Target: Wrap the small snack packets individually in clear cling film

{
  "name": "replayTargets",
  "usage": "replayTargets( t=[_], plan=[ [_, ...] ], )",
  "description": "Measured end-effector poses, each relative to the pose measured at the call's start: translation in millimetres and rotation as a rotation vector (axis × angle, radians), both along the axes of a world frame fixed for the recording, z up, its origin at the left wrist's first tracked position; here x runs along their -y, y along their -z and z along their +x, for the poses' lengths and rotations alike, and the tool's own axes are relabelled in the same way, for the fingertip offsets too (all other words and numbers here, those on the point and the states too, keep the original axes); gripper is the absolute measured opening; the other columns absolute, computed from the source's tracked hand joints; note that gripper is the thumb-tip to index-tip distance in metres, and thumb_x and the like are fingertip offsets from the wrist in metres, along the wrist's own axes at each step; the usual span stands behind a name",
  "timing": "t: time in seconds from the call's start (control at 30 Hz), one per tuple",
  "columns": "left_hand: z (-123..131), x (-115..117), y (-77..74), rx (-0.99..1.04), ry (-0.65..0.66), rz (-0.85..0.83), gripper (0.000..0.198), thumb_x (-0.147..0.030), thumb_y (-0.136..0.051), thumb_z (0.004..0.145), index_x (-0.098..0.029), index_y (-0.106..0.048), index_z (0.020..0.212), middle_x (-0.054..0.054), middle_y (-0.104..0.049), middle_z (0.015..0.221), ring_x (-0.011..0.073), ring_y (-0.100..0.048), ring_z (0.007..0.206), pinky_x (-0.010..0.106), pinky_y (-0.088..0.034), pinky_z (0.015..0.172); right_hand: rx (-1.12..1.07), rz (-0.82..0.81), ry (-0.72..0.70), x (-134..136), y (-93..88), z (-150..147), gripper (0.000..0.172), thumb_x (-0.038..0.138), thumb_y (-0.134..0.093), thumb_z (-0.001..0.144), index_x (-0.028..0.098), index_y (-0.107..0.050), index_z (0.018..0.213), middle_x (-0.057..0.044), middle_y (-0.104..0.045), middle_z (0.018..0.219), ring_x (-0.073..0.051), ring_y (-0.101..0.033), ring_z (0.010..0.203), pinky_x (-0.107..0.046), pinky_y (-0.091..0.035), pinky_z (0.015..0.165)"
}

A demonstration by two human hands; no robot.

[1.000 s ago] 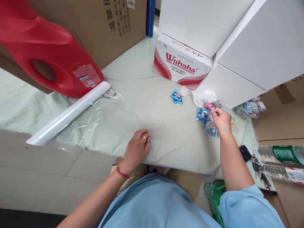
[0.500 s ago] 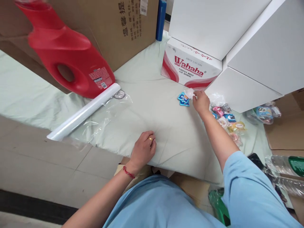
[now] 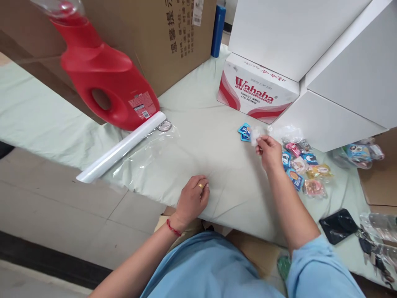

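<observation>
My right hand [image 3: 269, 152] pinches a small crumpled clear plastic piece [image 3: 257, 134], just right of two or so blue packets [image 3: 245, 131] on the pale green cloth. My left hand [image 3: 194, 196], with a ring and a red bracelet at the wrist, rests at the cloth's near edge with fingers curled and nothing visible in them. To the right of my right hand lie several small wrapped snacks, among them a pink one [image 3: 293, 149], a yellow one [image 3: 319, 170] and a blue one [image 3: 295, 179], with clear plastic [image 3: 287, 132] behind them.
A red jug [image 3: 108, 82] and a white roll [image 3: 120, 147] with clear film are at the left. Behind stand a large cardboard box [image 3: 149, 37], a Wahaha box [image 3: 254, 93] and white boxes [image 3: 294, 33]. A black phone [image 3: 338, 226] and keys [image 3: 367, 244] lie at the right.
My right hand has drawn back slightly from the blue packets, with the crumpled plastic now in its fingers. My left hand stays by the edge. The view has shifted a little.
</observation>
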State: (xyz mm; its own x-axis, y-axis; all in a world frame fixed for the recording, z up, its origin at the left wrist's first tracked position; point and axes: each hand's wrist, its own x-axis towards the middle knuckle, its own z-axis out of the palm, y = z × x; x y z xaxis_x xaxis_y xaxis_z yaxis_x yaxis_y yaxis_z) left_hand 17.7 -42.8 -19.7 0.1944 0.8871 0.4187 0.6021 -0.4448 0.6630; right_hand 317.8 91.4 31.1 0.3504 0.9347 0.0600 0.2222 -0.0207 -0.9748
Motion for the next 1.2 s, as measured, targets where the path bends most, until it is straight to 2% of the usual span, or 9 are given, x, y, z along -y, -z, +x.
replayTargets(
  t=[0.13, 0.23, 0.47, 0.57, 0.67, 0.77, 0.93, 1.03, 1.2],
  plan=[
    [-2, -1, -4.4, 0.154, -0.026, -0.073, 0.015, -0.022, -0.053, 0.102, -0.022, -0.068, 0.105, 0.006, -0.072, 0.097, 0.0187, -0.069, 0.088, 0.032, -0.057, 0.08, -0.48, -0.12, -0.113, 77, 10.5, -30, 0.035, 0.042, -0.089, 0.069, 0.022, -0.072, 0.091, 0.005, -0.06, 0.062, -0.008, -0.046, 0.045, -0.019, -0.03, 0.039],
    [4, -3, -13.9, 0.306, -0.056, -0.203, 0.015, -0.029, -0.056, 0.102, -0.022, -0.069, 0.104, 0.005, -0.071, 0.093, 0.0169, -0.068, 0.083, 0.03, -0.056, 0.076, -0.658, -0.167, -0.15, 103, 21.2, -40, 0.036, 0.042, -0.093, 0.065, 0.021, -0.074, 0.088, 0.004, -0.063, 0.064, -0.005, -0.043, 0.042, -0.018, -0.029, 0.037],
    [50, -9, -45.1, 0.728, 0.112, -0.68, 0.042, -0.063, -0.061, 0.095, -0.021, -0.065, 0.092, 0.006, -0.068, 0.098, 0.021, -0.069, 0.09, 0.032, -0.06, 0.068, -0.507, 0.057, -0.212, 109, 28.9, -33, 0.021, 0.042, -0.088, 0.074, 0.027, -0.08, 0.086, 0.001, -0.072, 0.076, -0.01, -0.051, 0.049, -0.024, -0.04, 0.046],
    [69, -13, -43.3, 0.753, 0.043, -0.685, 0.05, -0.056, -0.084, 0.076, -0.022, -0.064, 0.107, 0.008, -0.068, 0.117, 0.0235, -0.069, 0.104, 0.033, -0.06, 0.076, -0.195, 0.157, -0.35, 113, 26.8, -37, 0.011, 0.036, -0.078, 0.086, 0.028, -0.084, 0.091, -0.004, -0.078, 0.095, -0.016, -0.067, 0.073, -0.03, -0.053, 0.066],
    [75, -17, -33.1, 0.734, -0.033, -0.673, 0.041, -0.043, -0.088, 0.07, -0.021, -0.066, 0.097, 0.005, -0.071, 0.103, 0.0201, -0.068, 0.095, 0.032, -0.056, 0.081, -0.007, 0.17, -0.43, 116, 25.1, -42, 0.014, 0.032, -0.071, 0.09, 0.028, -0.084, 0.093, -0.005, -0.078, 0.096, -0.02, -0.07, 0.09, -0.034, -0.053, 0.08],
    [70, -22, -24.7, 0.889, -0.068, -0.739, 0.032, -0.041, -0.086, 0.071, -0.02, -0.066, 0.083, -0.001, -0.067, 0.081, 0.0156, -0.063, 0.078, 0.031, -0.054, 0.076, -0.076, 0.095, -0.318, 115, 26.0, -41, 0.015, 0.033, -0.069, 0.087, 0.026, -0.082, 0.092, -0.002, -0.073, 0.082, -0.016, -0.062, 0.072, -0.03, -0.047, 0.068],
    [58, -28, -23.1, 1.162, -0.127, -0.741, 0.038, -0.039, -0.091, 0.064, -0.02, -0.062, 0.082, -0.002, -0.065, 0.081, 0.0133, -0.063, 0.077, 0.03, -0.055, 0.079, -0.279, 0.034, -0.229, 111, 27.3, -33, 0.011, 0.03, -0.067, 0.079, 0.022, -0.069, 0.072, 0.0, -0.067, 0.073, -0.013, -0.045, 0.059, -0.028, -0.038, 0.058],
    [56, -27, -23.8, 1.052, -0.126, -0.645, 0.033, -0.04, -0.086, 0.07, -0.021, -0.062, 0.083, 0.0, -0.068, 0.087, 0.0144, -0.065, 0.082, 0.03, -0.055, 0.081, -0.29, 0.032, -0.228, 112, 24.1, -30, 0.018, 0.035, -0.065, 0.083, 0.022, -0.067, 0.071, -0.002, -0.069, 0.079, -0.013, -0.044, 0.06, -0.028, -0.036, 0.057],
    [56, -13, -26.5, 0.463, -0.018, -0.309, 0.005, -0.027, -0.067, 0.086, -0.023, -0.067, 0.089, 0.005, -0.069, 0.1, 0.0194, -0.066, 0.095, 0.035, -0.056, 0.086, -0.203, 0.011, -0.319, 114, 19.1, -34, 0.031, 0.056, -0.071, 0.09, 0.025, -0.073, 0.094, -0.002, -0.071, 0.089, -0.015, -0.053, 0.07, -0.028, -0.044, 0.065]
  ],
)
